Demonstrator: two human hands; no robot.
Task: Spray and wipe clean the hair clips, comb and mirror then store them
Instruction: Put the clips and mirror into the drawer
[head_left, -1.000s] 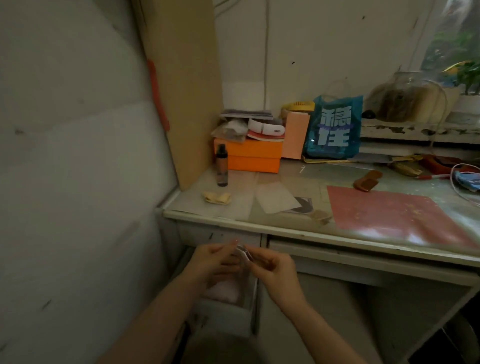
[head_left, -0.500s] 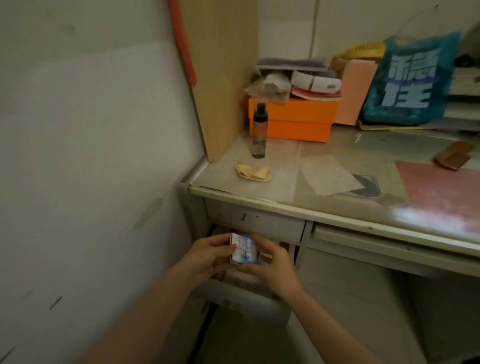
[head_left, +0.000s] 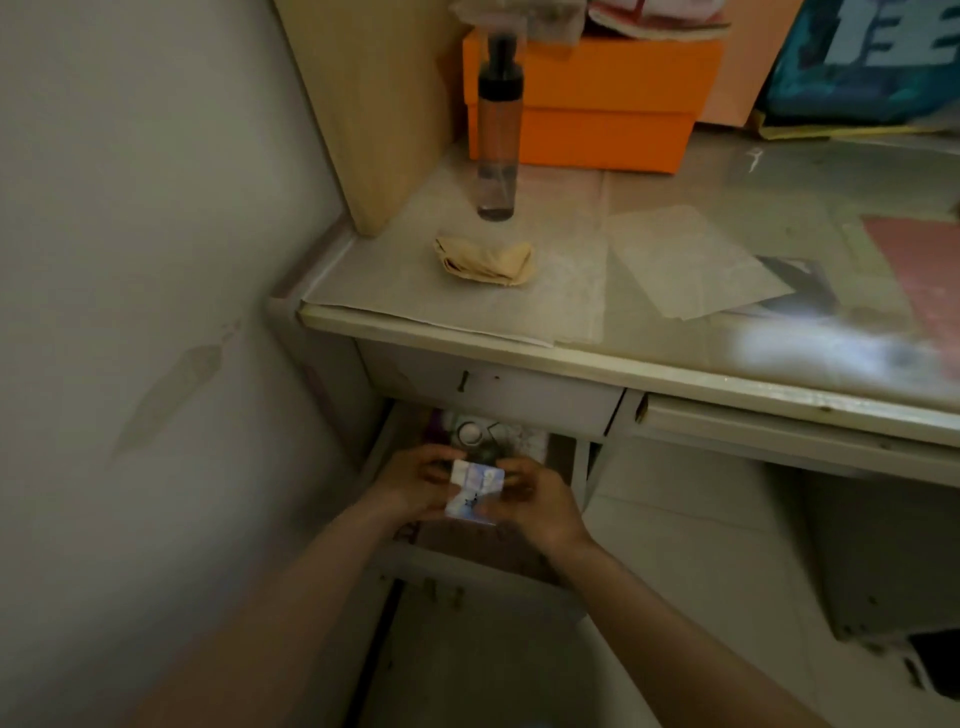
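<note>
Both-hand grip, left hand (head_left: 415, 480) and right hand (head_left: 540, 506), holds small square mirror (head_left: 475, 491) over open drawer (head_left: 483, 564), lower centre; we judge storing nearly done.

A bright orange cardboard box (head_left: 597, 98), a crumpled pale yellow cloth (head_left: 485, 261), a black-capped clear spray bottle (head_left: 498, 130), a glossy cream-edged counter (head_left: 623, 358).
</note>
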